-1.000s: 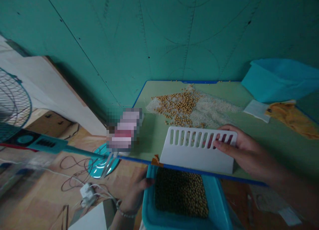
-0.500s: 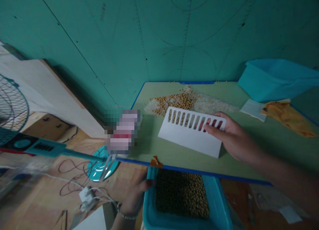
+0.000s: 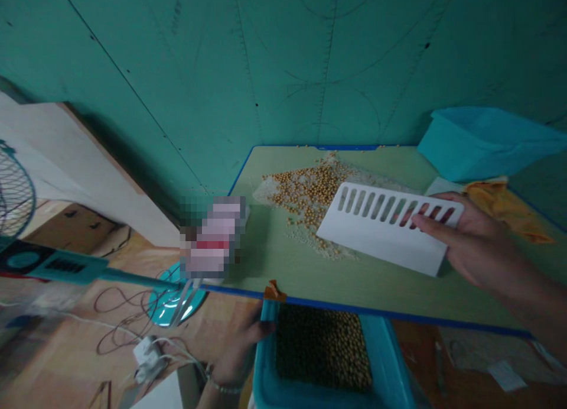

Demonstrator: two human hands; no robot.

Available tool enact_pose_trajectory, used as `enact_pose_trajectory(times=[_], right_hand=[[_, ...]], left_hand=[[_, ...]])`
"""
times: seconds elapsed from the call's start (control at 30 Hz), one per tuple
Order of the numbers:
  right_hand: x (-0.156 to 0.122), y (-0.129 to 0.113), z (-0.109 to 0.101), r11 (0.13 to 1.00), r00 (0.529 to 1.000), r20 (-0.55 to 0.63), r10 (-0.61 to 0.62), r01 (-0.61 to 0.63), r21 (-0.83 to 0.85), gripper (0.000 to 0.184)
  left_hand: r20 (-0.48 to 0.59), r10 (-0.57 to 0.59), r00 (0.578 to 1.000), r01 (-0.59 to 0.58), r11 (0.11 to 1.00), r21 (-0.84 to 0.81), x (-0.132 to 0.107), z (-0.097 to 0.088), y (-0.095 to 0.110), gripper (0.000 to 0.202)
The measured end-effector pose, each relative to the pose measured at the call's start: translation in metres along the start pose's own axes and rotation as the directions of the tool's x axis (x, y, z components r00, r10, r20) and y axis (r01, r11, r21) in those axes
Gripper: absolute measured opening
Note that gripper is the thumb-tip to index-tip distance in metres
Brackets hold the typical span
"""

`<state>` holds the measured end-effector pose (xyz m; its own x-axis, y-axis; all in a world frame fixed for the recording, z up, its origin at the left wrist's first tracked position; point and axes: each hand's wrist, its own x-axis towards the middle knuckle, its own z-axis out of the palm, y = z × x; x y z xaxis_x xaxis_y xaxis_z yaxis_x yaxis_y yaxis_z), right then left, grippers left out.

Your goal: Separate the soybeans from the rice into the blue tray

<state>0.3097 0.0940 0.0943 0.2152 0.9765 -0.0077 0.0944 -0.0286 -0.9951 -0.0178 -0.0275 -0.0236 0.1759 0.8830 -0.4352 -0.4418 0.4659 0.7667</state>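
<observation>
My right hand [image 3: 476,246] grips a white slotted plastic scraper [image 3: 385,226] by its right end, its lower edge on the green table [image 3: 354,285]. The scraper stands right of a pile of soybeans [image 3: 310,187] mixed with white rice [image 3: 328,246]. Below the table's front edge, my left hand [image 3: 241,350] holds the left rim of a blue tub [image 3: 266,367] filled with soybeans, thumb hooked over the rim.
A second blue tub [image 3: 482,143] lies at the back right, with white paper [image 3: 443,185] and a yellow cloth [image 3: 505,208] beside it. A pixelated object [image 3: 212,237] sits at the table's left edge. A fan [image 3: 26,243] and cables [image 3: 133,314] are on the floor left.
My right hand carried the scraper from the table's front edge back to the pile, then to the right of it. Some beans and rice now lie nearer the front. My left hand stayed on the tub.
</observation>
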Motion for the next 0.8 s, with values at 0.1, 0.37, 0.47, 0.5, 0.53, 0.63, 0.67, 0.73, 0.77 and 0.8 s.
enact_pose_trajectory(times=[0.1, 0.37, 0.47, 0.5, 0.53, 0.63, 0.67, 0.73, 0.77, 0.8], right_hand=[[-0.002, 0.009, -0.005, 1.0, 0.999, 0.023, 0.024, -0.024, 0.0, 0.051], [-0.014, -0.002, 0.004, 0.994, 0.995, 0.04, 0.092, -0.093, 0.05, 0.054], [-0.016, -0.002, 0.006, 0.992, 0.994, 0.034, 0.105, -0.107, 0.063, 0.055], [-0.016, -0.001, 0.006, 0.992, 0.994, 0.033, 0.103, -0.105, 0.064, 0.055], [-0.016, 0.0, 0.006, 0.993, 0.994, 0.036, 0.103, -0.105, 0.062, 0.055], [-0.019, 0.0, 0.006, 0.991, 0.99, 0.064, 0.123, -0.126, 0.046, 0.054], [-0.02, -0.001, 0.007, 0.99, 0.988, 0.075, 0.135, -0.138, 0.04, 0.054], [-0.022, -0.004, 0.008, 0.987, 0.985, 0.075, 0.153, -0.157, 0.042, 0.055], [-0.023, -0.006, 0.009, 0.986, 0.985, 0.067, 0.157, -0.16, 0.046, 0.056], [-0.024, -0.007, 0.01, 0.985, 0.985, 0.06, 0.162, -0.165, 0.049, 0.057]], left_hand=[[0.001, 0.005, 1.0, -0.004, 1.0, -0.022, 0.0, 0.005, 0.0, 0.056], [0.032, 0.02, 0.999, -0.019, 1.0, -0.017, -0.001, 0.01, 0.003, 0.054], [0.021, 0.02, 1.0, -0.02, 1.0, -0.003, 0.0, 0.006, 0.002, 0.051], [0.018, 0.023, 1.0, -0.023, 1.0, 0.002, 0.0, 0.005, 0.001, 0.05], [0.017, 0.025, 1.0, -0.025, 1.0, 0.005, 0.0, 0.004, 0.001, 0.049], [0.015, 0.051, 0.999, -0.052, 0.998, 0.02, 0.0, 0.003, -0.001, 0.049], [0.01, 0.054, 0.998, -0.054, 0.998, 0.024, 0.0, 0.003, -0.001, 0.048], [-0.011, 0.058, 0.998, -0.057, 0.998, 0.035, 0.001, 0.003, -0.003, 0.047], [-0.02, 0.061, 0.998, -0.06, 0.997, 0.04, 0.002, 0.002, -0.003, 0.047], [-0.028, 0.062, 0.998, -0.061, 0.997, 0.045, 0.002, 0.002, -0.004, 0.046]])
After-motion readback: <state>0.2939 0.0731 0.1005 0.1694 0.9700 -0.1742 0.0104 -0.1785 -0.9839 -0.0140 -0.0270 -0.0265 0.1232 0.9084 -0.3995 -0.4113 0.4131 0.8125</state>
